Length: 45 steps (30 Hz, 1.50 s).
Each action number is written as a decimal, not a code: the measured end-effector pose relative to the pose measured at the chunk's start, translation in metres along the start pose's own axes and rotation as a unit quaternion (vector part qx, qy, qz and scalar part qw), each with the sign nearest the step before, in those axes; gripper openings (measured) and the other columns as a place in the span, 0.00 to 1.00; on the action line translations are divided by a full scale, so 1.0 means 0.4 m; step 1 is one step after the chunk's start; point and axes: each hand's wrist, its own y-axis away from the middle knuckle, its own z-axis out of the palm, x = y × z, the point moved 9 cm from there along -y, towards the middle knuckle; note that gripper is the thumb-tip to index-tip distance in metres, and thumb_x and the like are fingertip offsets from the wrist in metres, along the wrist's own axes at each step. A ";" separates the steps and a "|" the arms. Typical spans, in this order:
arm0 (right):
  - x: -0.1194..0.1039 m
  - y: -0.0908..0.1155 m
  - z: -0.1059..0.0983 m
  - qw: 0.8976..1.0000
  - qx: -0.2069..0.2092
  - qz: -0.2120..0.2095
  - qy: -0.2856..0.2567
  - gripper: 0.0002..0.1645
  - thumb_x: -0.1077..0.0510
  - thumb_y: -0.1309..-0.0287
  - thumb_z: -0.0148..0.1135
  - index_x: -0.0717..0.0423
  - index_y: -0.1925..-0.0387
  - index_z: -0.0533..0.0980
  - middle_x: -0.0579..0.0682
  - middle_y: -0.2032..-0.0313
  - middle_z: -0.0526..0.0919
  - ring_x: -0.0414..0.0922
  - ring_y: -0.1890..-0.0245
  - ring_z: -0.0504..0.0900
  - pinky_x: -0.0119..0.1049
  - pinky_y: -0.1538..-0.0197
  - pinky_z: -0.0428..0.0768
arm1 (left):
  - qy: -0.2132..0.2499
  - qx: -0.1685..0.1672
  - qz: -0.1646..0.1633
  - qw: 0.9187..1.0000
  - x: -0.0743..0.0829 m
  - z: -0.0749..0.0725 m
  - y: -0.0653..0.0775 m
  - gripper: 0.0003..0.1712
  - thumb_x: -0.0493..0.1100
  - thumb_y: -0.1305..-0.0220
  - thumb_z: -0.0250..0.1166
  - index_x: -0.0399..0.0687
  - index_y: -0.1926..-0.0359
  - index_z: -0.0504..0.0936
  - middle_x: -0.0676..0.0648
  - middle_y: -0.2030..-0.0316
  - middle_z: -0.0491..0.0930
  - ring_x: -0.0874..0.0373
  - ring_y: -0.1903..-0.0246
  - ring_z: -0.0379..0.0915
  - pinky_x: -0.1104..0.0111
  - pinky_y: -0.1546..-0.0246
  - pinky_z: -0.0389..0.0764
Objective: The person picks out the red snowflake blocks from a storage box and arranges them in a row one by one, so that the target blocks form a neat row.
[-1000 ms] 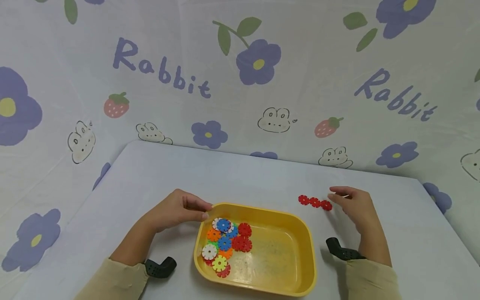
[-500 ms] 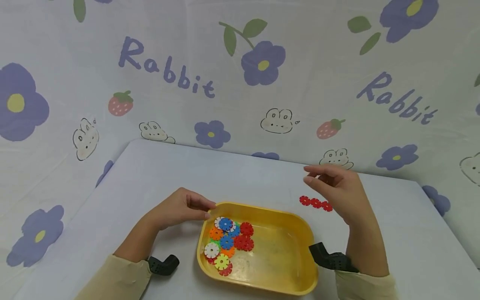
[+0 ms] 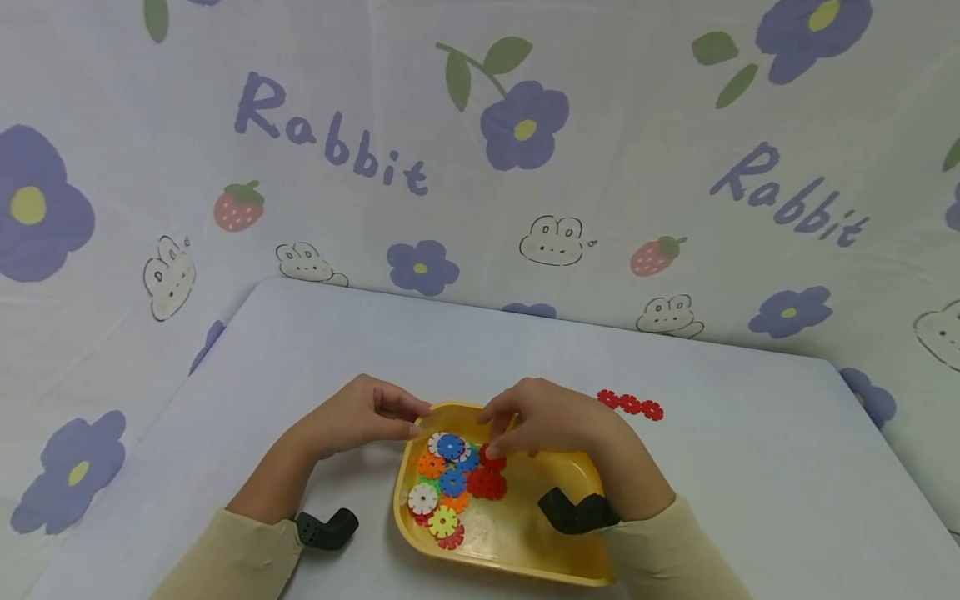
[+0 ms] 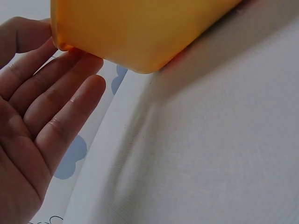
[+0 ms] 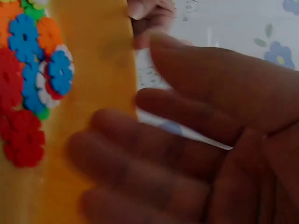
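Observation:
My left hand (image 3: 367, 419) pinches the far left corner of a yellow plastic tray (image 3: 517, 568) between thumb and forefinger. In the left wrist view its other fingers (image 4: 65, 123) stretch out beneath the tray's corner. Over the tray hovers my right hand (image 3: 551, 417), thumb and fingers apart and nothing seen between them. Its fingertips are just above a red snowflake disc (image 3: 492, 455); contact cannot be told. More red discs (image 3: 487, 483), blue discs (image 3: 453, 482), a white disc (image 3: 423, 499) and a yellow disc (image 3: 443, 522) lie in the tray's left part.
A row of three joined red discs (image 3: 630, 404) lies on the white table (image 3: 450, 346) behind the tray, to the right. Printed cloth (image 3: 465, 200) hangs behind the table. The right forearm hides the tray's right end.
My right hand has moved left, from beside the red row, rising over it and then lowering into the tray above the red discs. My left hand keeps its grip on the tray's corner.

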 end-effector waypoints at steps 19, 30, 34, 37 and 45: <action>0.023 -0.041 0.093 0.977 0.008 0.104 0.184 0.23 0.56 0.61 0.82 0.46 0.63 0.77 0.42 0.71 0.77 0.43 0.66 0.74 0.36 0.61 0.76 | -0.002 -0.008 0.010 1.000 0.005 0.004 0.000 0.18 0.45 0.41 0.71 0.45 0.50 0.86 0.46 0.53 0.86 0.54 0.49 0.81 0.61 0.45 0.81; 0.031 -0.093 0.125 0.991 -0.045 -0.008 0.128 0.07 0.52 0.45 0.72 0.44 0.74 0.80 0.39 0.76 0.77 0.37 0.74 0.73 0.28 0.69 0.74 | -0.001 -0.009 0.009 1.000 0.007 0.006 0.000 0.17 0.43 0.40 0.71 0.45 0.50 0.86 0.46 0.52 0.86 0.53 0.48 0.80 0.62 0.46 0.81; 0.031 -0.099 0.131 0.994 -0.061 -0.028 0.091 0.07 0.52 0.43 0.71 0.43 0.74 0.80 0.39 0.77 0.77 0.37 0.75 0.74 0.27 0.70 0.74 | -0.004 -0.009 0.009 1.000 0.007 0.007 -0.001 0.17 0.43 0.40 0.70 0.45 0.50 0.86 0.46 0.52 0.86 0.53 0.48 0.80 0.62 0.46 0.81; 0.029 -0.099 0.133 0.995 -0.074 -0.037 0.050 0.06 0.53 0.42 0.70 0.44 0.74 0.81 0.41 0.78 0.77 0.38 0.76 0.74 0.27 0.71 0.74 | -0.004 -0.009 0.008 1.000 0.009 0.006 -0.001 0.17 0.43 0.40 0.70 0.45 0.50 0.86 0.46 0.52 0.86 0.53 0.48 0.81 0.61 0.45 0.81; 0.020 -0.095 0.129 0.995 -0.080 -0.045 -0.046 0.04 0.52 0.41 0.69 0.44 0.70 0.84 0.44 0.79 0.78 0.41 0.80 0.72 0.29 0.73 0.74 | 0.000 -0.008 0.009 1.000 0.007 0.005 0.000 0.17 0.43 0.40 0.71 0.45 0.50 0.86 0.46 0.53 0.86 0.53 0.49 0.81 0.62 0.46 0.81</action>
